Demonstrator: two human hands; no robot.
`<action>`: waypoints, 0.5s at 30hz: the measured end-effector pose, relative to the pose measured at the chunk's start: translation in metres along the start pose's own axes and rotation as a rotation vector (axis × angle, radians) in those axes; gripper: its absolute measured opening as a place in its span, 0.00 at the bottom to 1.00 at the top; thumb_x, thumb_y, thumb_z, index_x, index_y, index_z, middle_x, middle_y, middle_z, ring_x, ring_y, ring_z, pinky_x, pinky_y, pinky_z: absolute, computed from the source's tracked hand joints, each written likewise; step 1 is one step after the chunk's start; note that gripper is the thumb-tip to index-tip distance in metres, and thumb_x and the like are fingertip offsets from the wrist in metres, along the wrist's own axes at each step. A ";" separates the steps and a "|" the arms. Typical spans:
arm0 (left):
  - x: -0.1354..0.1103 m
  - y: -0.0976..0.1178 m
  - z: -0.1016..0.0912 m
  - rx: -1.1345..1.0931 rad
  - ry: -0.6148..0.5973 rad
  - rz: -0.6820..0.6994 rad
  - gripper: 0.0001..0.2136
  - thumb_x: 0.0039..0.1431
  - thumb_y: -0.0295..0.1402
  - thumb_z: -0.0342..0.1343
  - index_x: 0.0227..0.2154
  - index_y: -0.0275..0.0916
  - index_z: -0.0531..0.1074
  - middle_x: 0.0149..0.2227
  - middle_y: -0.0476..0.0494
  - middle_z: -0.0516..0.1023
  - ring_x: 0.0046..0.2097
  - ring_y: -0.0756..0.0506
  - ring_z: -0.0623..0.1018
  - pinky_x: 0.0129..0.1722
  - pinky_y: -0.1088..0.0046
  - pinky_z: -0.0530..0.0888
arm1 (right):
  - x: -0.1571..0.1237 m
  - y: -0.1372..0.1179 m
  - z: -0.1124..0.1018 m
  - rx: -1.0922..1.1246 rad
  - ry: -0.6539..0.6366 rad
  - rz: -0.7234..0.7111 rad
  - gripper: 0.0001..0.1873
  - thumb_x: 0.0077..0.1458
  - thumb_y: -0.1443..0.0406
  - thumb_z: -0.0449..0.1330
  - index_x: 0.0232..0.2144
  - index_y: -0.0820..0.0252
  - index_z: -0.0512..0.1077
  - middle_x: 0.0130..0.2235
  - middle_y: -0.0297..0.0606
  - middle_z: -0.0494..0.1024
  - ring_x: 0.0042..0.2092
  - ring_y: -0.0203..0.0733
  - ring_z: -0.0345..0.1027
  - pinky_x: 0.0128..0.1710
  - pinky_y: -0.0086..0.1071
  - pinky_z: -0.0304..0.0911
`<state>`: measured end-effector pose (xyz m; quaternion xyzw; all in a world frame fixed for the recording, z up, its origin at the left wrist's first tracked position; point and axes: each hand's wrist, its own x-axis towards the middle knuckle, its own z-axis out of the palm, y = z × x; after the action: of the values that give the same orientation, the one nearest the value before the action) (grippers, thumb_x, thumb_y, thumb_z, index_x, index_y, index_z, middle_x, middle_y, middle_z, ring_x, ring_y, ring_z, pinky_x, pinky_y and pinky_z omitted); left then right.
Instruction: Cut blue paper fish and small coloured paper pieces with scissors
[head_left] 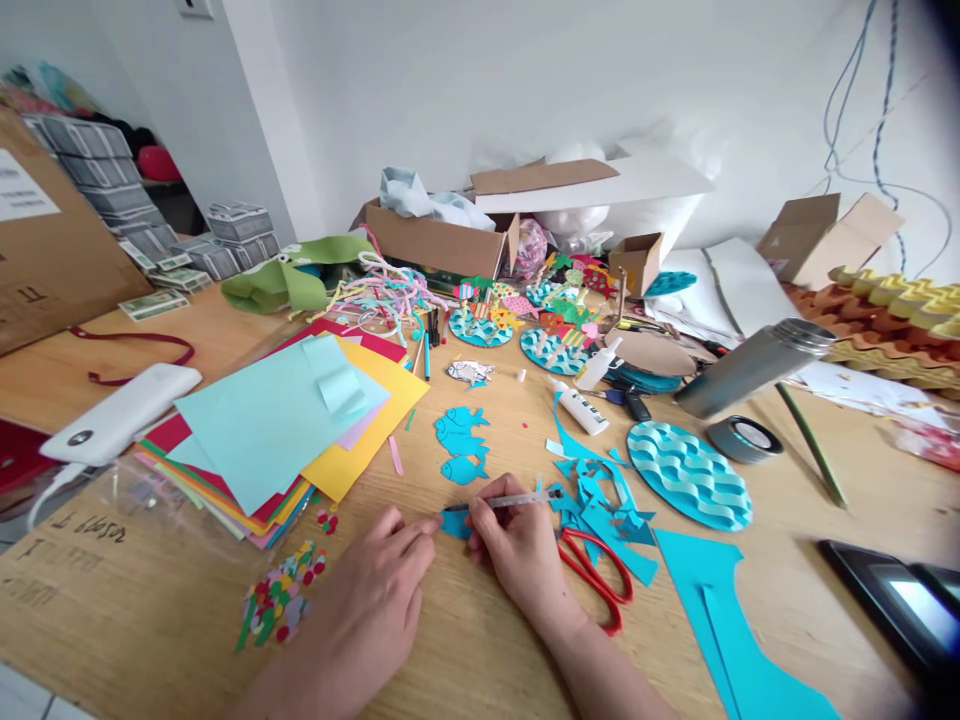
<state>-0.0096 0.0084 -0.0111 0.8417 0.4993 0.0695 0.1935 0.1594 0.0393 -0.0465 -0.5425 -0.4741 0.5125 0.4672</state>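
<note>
My right hand [517, 550] is closed around a slim pen [517, 499], its tip over a small blue paper piece [454, 523] on the table. From the left, my left hand [382, 570] rests with fingers extended, their tips touching that piece's edge. Part of the paper is hidden under my right fingers. Just beyond lie blue paper fish cut-outs [460, 432]. Beside my right wrist are red-handled scissors [598, 580], their blades among blue paper scraps [607, 510].
Colored paper sheets [262, 420] and paper dots [281, 595] lie left. On the right are a wavy blue disc [690, 475], a large blue sheet [720, 600], a steel flask [750, 370] and a dark-framed device [885, 600]. Glue bottles [583, 408] lie beyond the scraps.
</note>
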 end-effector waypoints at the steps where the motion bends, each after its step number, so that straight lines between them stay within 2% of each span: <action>1: 0.000 0.000 0.000 0.001 0.000 0.000 0.17 0.50 0.14 0.43 0.36 0.38 0.69 0.49 0.43 0.74 0.48 0.40 0.69 0.47 0.56 0.72 | 0.000 0.000 0.000 0.000 0.001 0.001 0.13 0.53 0.57 0.60 0.26 0.56 0.62 0.16 0.25 0.69 0.15 0.33 0.63 0.13 0.22 0.57; 15: -0.002 -0.001 0.001 -0.001 0.021 0.005 0.17 0.50 0.15 0.44 0.38 0.39 0.69 0.50 0.45 0.74 0.49 0.41 0.69 0.48 0.57 0.72 | -0.001 0.003 -0.002 -0.003 0.000 0.005 0.13 0.55 0.57 0.59 0.26 0.56 0.62 0.16 0.27 0.70 0.15 0.35 0.64 0.14 0.23 0.56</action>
<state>-0.0109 0.0071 -0.0123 0.8421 0.4991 0.0789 0.1884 0.1610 0.0385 -0.0490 -0.5444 -0.4734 0.5129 0.4653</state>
